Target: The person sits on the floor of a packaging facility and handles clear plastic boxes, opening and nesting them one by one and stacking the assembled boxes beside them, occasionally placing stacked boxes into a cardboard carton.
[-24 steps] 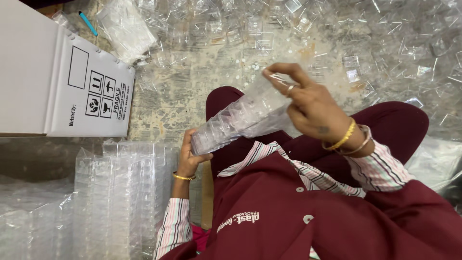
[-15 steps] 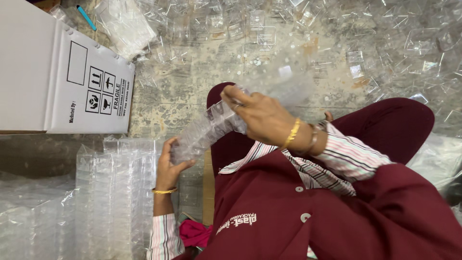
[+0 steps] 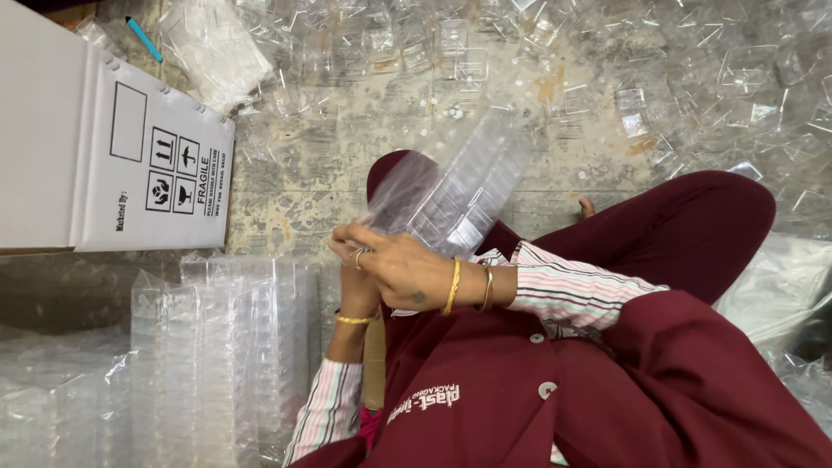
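- The right hand point(image 3: 403, 270) lies across the near end of a bagged stack of clear plastic containers point(image 3: 455, 186), fingers curled over the thin wrapping, a ring on one finger and gold bangles at the wrist; its grip is pressed onto the bag's end.
- The left hand point(image 3: 357, 290) sits just under the right one, mostly hidden by it; a gold bangle shows at its wrist. It touches the same end of the stack, but I cannot tell how its fingers are set.
- The stack is held above the person's lap and slants up and away from the hands toward the floor point(image 3: 347, 165) ahead, its far end higher in the picture than the held end.
- The person sits cross-legged in a maroon coat point(image 3: 555, 390) over a striped shirt, the striped cuffs showing at both forearms.
- A white cardboard box point(image 3: 104, 156) with printed handling symbols stands on the floor to the left, well apart from the hands.
- Beside the left forearm lie more bagged stacks of clear containers point(image 3: 217, 347), side by side.
- Loose clear containers point(image 3: 693, 78) are scattered over the floor beyond the knees.
- A blue pen point(image 3: 144, 40) lies near the box's top edge, next to a crumpled clear bag point(image 3: 217, 52).
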Demonstrator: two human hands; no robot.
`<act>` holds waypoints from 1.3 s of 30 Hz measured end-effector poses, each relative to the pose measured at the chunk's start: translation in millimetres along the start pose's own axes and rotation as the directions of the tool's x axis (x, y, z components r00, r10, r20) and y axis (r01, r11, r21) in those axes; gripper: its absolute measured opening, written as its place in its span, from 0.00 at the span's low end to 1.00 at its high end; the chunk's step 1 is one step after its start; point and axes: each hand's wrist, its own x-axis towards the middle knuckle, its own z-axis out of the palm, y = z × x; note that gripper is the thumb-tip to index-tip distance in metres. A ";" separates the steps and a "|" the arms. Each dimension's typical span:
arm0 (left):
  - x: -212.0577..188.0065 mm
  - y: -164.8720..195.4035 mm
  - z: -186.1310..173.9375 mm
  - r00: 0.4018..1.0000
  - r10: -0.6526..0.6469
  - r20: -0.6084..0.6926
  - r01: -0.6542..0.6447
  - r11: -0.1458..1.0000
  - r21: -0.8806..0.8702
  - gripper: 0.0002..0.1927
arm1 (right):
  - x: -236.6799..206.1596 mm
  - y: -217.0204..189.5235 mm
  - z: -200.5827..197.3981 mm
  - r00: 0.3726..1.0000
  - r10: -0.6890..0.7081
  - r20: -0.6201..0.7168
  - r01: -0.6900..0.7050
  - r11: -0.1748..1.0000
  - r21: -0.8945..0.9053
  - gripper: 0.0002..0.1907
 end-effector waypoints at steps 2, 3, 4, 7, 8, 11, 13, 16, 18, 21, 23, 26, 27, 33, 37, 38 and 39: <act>7.4 -6.4 7.0 0.976 0.200 0.090 -0.207 0.975 0.079 0.30 | 3.6 0.3 -8.1 1.000 0.009 -0.020 -0.009 1.000 0.000 0.43; 12.1 -6.9 10.1 0.946 0.292 0.140 -0.309 0.945 0.112 0.31 | 7.1 1.7 -14.8 1.000 0.012 -0.029 -0.012 1.000 0.012 0.43; 17.2 -8.7 13.3 0.905 0.380 0.192 -0.408 0.903 0.137 0.32 | 9.0 3.8 -18.8 0.999 0.014 -0.035 -0.013 1.000 0.023 0.44; 27.6 -30.7 16.5 0.820 0.453 0.349 -0.505 0.860 0.070 0.34 | 7.9 12.8 -12.8 0.976 0.145 0.164 -0.163 0.981 0.103 0.47; 28.1 -45.5 21.4 0.835 0.372 0.406 -0.397 0.918 -0.025 0.34 | 2.4 18.9 -6.5 0.976 0.122 0.180 -0.142 0.984 0.105 0.45; 25.9 -122.8 7.5 0.769 0.466 0.437 -0.510 0.860 -0.019 0.30 | -8.7 48.3 68.5 0.978 0.037 0.203 -0.058 0.993 0.100 0.40; 22.1 -139.0 69.0 0.805 0.438 0.399 -0.527 0.838 0.143 0.27 | -48.9 84.7 59.9 0.979 -0.038 0.203 0.019 0.995 0.098 0.35; 24.6 -147.2 69.4 0.885 0.223 0.409 -0.391 0.832 0.393 0.21 | -67.0 143.3 67.6 0.958 -0.145 0.248 0.085 0.968 0.238 0.29; 40.9 -118.8 16.7 0.778 0.207 0.593 -0.528 0.727 0.439 0.18 | -50.6 166.3 72.4 0.995 -0.098 0.006 0.090 0.937 0.338 0.15; 86.5 -88.6 -45.6 0.846 0.282 0.453 -0.467 0.803 0.371 0.15 | -49.4 188.5 84.4 0.953 0.292 0.083 -0.281 0.951 -0.126 0.30; 128.7 -73.0 -39.6 0.891 0.402 0.212 -0.454 0.819 0.352 0.11 | -63.2 202.1 93.7 0.850 0.465 0.248 -0.424 0.883 -0.200 0.44; 202.0 -66.0 46.2 0.812 0.547 0.204 -0.583 0.770 0.259 0.11 | -85.9 224.8 94.9 0.865 0.401 0.303 -0.388 0.916 -0.105 0.48; 226.1 -66.8 77.7 0.835 0.478 0.273 -0.534 0.822 0.195 0.13 | -85.0 235.5 89.8 0.855 0.410 0.318 -0.416 0.908 -0.054 0.41; 283.9 -68.0 202.9 0.730 0.241 0.640 -0.641 0.566 0.519 0.27 | -83.5 283.6 -12.0 0.662 0.742 -0.101 -0.663 0.517 -0.541 0.14; 299.7 -75.6 217.2 0.751 0.053 0.658 -0.571 0.553 0.607 0.31 | -88.1 320.1 -60.5 0.697 0.610 -0.376 -0.635 0.282 -0.719 0.34; 305.7 -78.3 212.7 0.763 0.039 0.646 -0.545 0.576 0.609 0.32 | -86.6 328.9 -63.2 0.690 0.612 -0.387 -0.599 0.182 -0.780 0.44; 311.3 -81.6 212.0 0.783 0.046 0.620 -0.536 0.556 0.636 0.34 | -91.2 338.8 -66.3 0.596 0.726 -0.342 -0.692 0.250 -0.677 0.45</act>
